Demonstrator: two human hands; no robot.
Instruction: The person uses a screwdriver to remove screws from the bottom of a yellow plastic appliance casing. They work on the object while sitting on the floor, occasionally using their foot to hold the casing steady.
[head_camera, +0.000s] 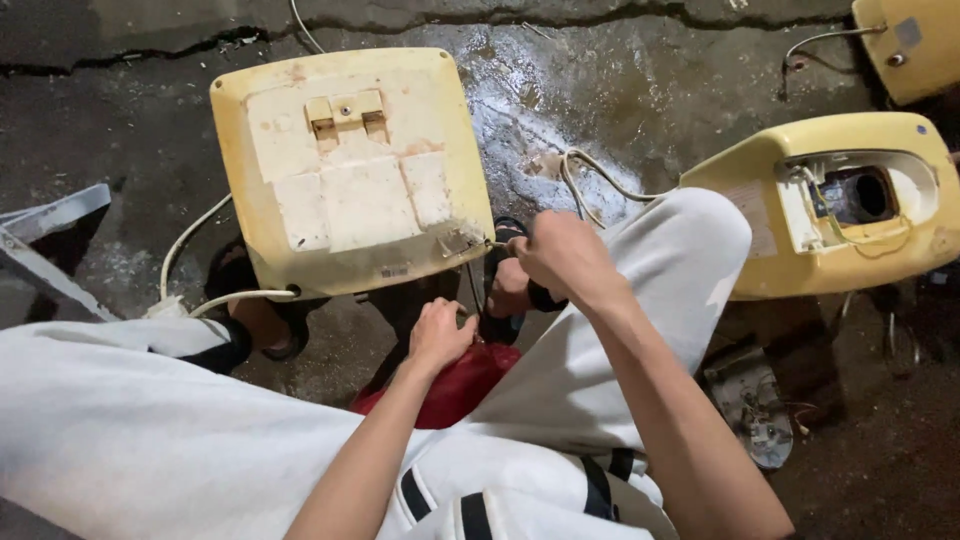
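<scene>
Right hand (565, 255) is closed on a thin tool, tip at the lower right corner of the yellow casing (350, 170), center-left of frame. Left hand (438, 335) is curled shut below it; can't tell what it holds. Best to keep the tool straight w/ casing braced between the knees.

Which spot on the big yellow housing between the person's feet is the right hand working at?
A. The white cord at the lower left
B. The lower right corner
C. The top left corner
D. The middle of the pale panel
B: the right hand is closed around a thin tool whose tip meets the chipped lower right corner of the yellow housing, while the left hand rests below it.
</scene>
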